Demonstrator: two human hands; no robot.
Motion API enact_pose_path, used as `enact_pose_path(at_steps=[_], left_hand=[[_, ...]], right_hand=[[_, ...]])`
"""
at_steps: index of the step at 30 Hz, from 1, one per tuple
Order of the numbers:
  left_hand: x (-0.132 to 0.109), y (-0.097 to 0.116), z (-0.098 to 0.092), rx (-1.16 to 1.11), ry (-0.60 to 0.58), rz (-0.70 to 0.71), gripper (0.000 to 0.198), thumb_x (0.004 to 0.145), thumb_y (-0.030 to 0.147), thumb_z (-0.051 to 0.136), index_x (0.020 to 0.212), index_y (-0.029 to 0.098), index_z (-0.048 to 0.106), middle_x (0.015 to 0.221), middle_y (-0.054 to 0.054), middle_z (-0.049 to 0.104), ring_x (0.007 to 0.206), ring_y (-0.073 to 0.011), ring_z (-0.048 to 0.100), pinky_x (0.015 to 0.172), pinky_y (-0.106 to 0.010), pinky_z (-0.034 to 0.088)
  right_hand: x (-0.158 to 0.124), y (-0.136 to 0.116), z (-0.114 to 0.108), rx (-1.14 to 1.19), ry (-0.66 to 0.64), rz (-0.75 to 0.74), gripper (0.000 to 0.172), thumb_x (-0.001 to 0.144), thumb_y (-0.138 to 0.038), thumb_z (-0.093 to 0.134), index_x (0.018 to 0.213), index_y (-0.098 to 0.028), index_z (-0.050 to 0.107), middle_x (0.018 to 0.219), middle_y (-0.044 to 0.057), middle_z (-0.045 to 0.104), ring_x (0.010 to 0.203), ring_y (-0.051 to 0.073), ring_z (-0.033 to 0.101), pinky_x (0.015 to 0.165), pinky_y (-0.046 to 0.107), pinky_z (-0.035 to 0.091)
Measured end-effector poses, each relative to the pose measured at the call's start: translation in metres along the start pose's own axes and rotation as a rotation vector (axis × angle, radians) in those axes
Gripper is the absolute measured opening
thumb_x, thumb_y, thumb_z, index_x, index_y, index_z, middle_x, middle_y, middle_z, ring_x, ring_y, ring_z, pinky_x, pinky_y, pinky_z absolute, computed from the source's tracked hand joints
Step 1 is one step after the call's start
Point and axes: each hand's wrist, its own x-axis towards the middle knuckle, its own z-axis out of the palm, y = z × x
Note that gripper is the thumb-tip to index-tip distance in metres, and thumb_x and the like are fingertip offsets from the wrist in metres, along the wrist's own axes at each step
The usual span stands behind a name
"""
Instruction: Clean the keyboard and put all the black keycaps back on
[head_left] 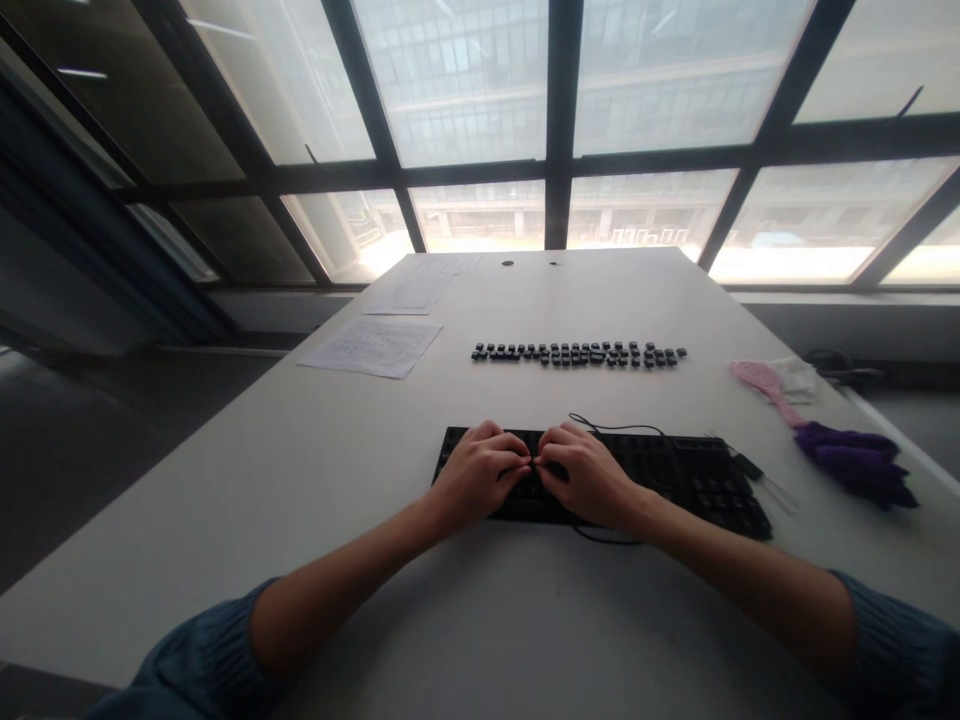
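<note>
A black keyboard point(652, 465) lies on the white table in front of me. My left hand point(487, 465) rests over its left half, fingers bent and tips pressed together. Close beside it, my right hand point(574, 465) has its thumb and fingertips pinched, almost meeting the left fingertips. Something small and dark may be between the fingertips, but it is too small and hidden to name. Beyond the keyboard, loose black keycaps point(592, 354) stand in rows. A small tool with a black handle and thin wires point(748, 467) lies at the keyboard's right end.
A thin cable point(619, 428) loops behind the keyboard. Written paper sheets point(371, 347) lie at the left of the table point(360, 440). At the right edge are a purple cloth point(855, 462), a pink item point(765, 380) and a white crumpled wrapper point(799, 380). Windows stand beyond.
</note>
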Motion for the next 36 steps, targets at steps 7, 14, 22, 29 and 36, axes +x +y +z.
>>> enact_pose_path(at_steps=[7,14,22,29,36], left_hand=[[-0.001,-0.002,0.001,0.023,-0.015,0.021,0.019,0.096,0.029,0.062,0.09,0.023,0.079,0.105,-0.003,0.076,0.095,-0.0213,0.058,0.091,-0.039,0.047],[-0.006,-0.004,0.003,0.081,-0.048,0.086,0.022,0.098,0.028,0.057,0.092,0.023,0.077,0.109,-0.002,0.075,0.099,-0.0224,0.058,0.092,-0.041,0.045],[-0.001,-0.002,0.0,-0.094,-0.017,-0.021,0.015,0.096,0.024,0.059,0.096,0.021,0.074,0.107,-0.004,0.074,0.099,-0.0212,0.061,0.096,-0.038,0.047],[0.044,-0.03,-0.023,-0.046,0.097,-0.138,0.015,0.091,0.028,0.067,0.102,0.022,0.075,0.104,-0.003,0.076,0.099,-0.0215,0.065,0.097,-0.038,0.048],[0.144,-0.076,0.005,0.216,0.059,-0.291,0.017,0.086,0.027,0.072,0.101,0.022,0.08,0.101,-0.006,0.078,0.097,-0.0239,0.066,0.092,-0.035,0.05]], right_hand=[[0.0,-0.003,-0.002,-0.049,-0.015,0.0,0.013,0.089,-0.016,0.064,0.077,-0.019,0.068,0.091,0.006,0.068,0.089,0.02,0.058,0.084,0.034,0.048],[-0.002,-0.002,0.0,-0.076,-0.032,-0.014,0.014,0.09,-0.016,0.062,0.077,-0.019,0.067,0.091,0.006,0.068,0.09,0.02,0.057,0.084,0.034,0.048],[-0.002,-0.006,-0.004,-0.063,-0.059,0.04,0.006,0.09,-0.017,0.062,0.09,-0.021,0.067,0.091,0.005,0.069,0.089,0.021,0.058,0.084,0.033,0.046],[0.027,0.027,-0.044,-0.182,0.012,0.268,0.01,0.089,-0.019,0.063,0.097,-0.02,0.069,0.098,0.005,0.071,0.088,0.02,0.063,0.079,0.03,0.045],[0.099,0.101,-0.049,-0.478,-0.04,0.343,0.016,0.093,-0.018,0.06,0.099,-0.017,0.074,0.107,0.011,0.071,0.104,0.025,0.061,0.087,0.032,0.045]])
